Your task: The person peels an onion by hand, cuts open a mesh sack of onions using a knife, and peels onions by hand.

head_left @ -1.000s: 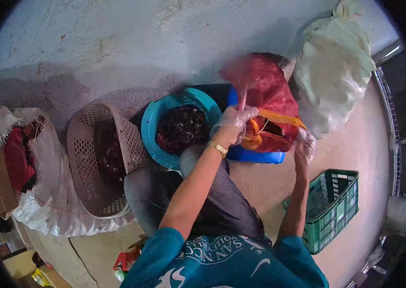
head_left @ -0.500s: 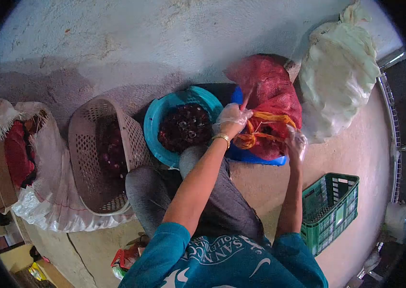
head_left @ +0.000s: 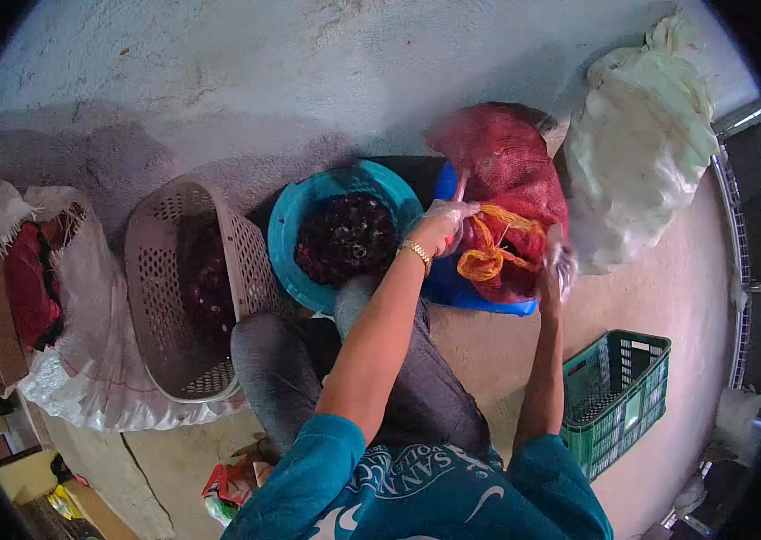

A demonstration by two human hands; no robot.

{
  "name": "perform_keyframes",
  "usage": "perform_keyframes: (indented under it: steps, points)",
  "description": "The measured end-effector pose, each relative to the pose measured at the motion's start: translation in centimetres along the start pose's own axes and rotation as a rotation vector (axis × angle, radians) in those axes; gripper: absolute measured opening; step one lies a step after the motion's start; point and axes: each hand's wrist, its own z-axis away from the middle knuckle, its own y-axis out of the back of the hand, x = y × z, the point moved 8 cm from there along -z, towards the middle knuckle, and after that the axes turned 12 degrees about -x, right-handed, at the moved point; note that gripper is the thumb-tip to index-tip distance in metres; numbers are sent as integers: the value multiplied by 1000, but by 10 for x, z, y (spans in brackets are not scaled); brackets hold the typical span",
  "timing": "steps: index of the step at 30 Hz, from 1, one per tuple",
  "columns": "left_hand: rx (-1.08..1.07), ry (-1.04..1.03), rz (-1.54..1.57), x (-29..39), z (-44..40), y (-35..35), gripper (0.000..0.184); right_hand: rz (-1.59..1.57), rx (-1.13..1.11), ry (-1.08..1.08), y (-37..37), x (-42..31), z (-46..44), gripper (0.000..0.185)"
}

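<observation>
Two hands are working at one bulging red mesh sack (head_left: 517,166), which is resting on a blue plastic container (head_left: 446,290) near the rough pale wall (head_left: 245,72). With our left hand (head_left: 446,225), thinly gloved in clear plastic below a gold-coloured wristband (head_left: 417,256), we are pinching, fingers curled together, what is looking like the loose orange-yellow mesh strip (head_left: 481,264) at the sack's near end. Our gloved right hand (head_left: 559,265) is hovering at or against the sack's right edge; it is blurring, so we are unable to tell whether its fingers are gripping anything.

We are judging the sack fairly heavy but soft and slumping, its mesh pliable and not fragile, while the smooth gloves are perhaps sliding a little on the strip. We are favouring a hold on bunched mesh near the strip, with the other palm supporting the bulge.

Counting, we are finding one sack in hand, one blue container, one round turquoise plastic basin (head_left: 283,236), one taupe perforated plastic basket (head_left: 155,297), one green slatted plastic crate (head_left: 628,418), one tied whitish-green sack (head_left: 642,153) and one white woven sack (head_left: 92,310). Dark purplish pieces (head_left: 344,236) are filling basin and basket beyond our counting.
</observation>
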Motion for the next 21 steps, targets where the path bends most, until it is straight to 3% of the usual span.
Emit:
perform_keyframes:
  steps: [2,3,6,7,8,9,11,14,16,18,19,20,21]
  points:
    - [-40,-36,78,8,8,-7,20,150,911,370,70,-70,63,27]
    - [-35,-36,79,7,6,-3,20,146,908,371,72,-81,66,27]
    - [-105,19,35,3,7,-6,34,197,425,536,51,-123,57,27]
    - [-150,-16,72,13,19,-19,44,314,464,520,58,-158,61,31]
    - [-193,-54,109,24,30,-29,56,314,466,523,55,-158,50,31]
    - [-189,-55,110,26,35,-30,56,310,514,535,46,-154,41,32]
    - [-364,17,132,25,39,-43,70,247,552,562,31,-130,24,28]
    - [-469,127,66,9,31,-41,67,19,670,575,48,-125,25,26]
    - [-466,88,108,16,36,-46,69,162,579,501,60,-134,21,25]
    - [-302,100,99,15,29,-33,62,180,325,542,58,-133,8,25]
    - [-196,-9,14,26,36,-26,43,316,332,483,55,-125,2,21]
    - [-199,-11,15,29,36,-26,43,319,335,483,59,-121,-2,21]
    - [-134,23,-136,30,34,-20,32,405,168,377,57,-118,-11,25]
